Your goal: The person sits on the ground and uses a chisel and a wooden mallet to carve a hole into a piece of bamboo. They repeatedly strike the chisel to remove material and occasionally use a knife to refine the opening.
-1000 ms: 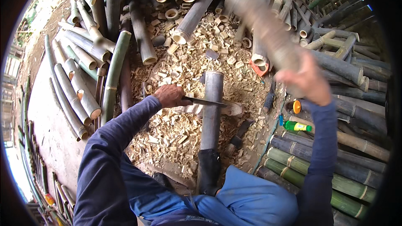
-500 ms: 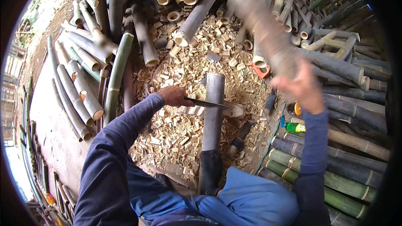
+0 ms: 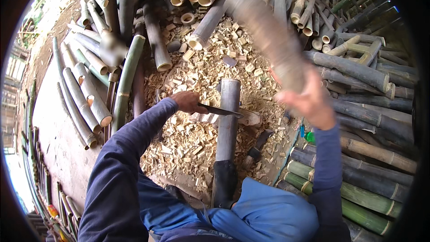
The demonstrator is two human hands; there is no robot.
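Knife (image 3: 218, 110), clenched by the left hand (image 3: 186, 102), crosses bamboo (image 3: 227, 139) over a wood block (image 3: 251, 118), seemingly held for steadiness; right hand (image 3: 310, 101) grips a blurred club (image 3: 268, 31) aloft; foot (image 3: 225, 181) apparently pins the bamboo's near end.

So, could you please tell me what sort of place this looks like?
Probably a bamboo workshop: cut poles lie stacked at the right, chips are strewn around, and the left hand holds a knife across a bamboo piece.
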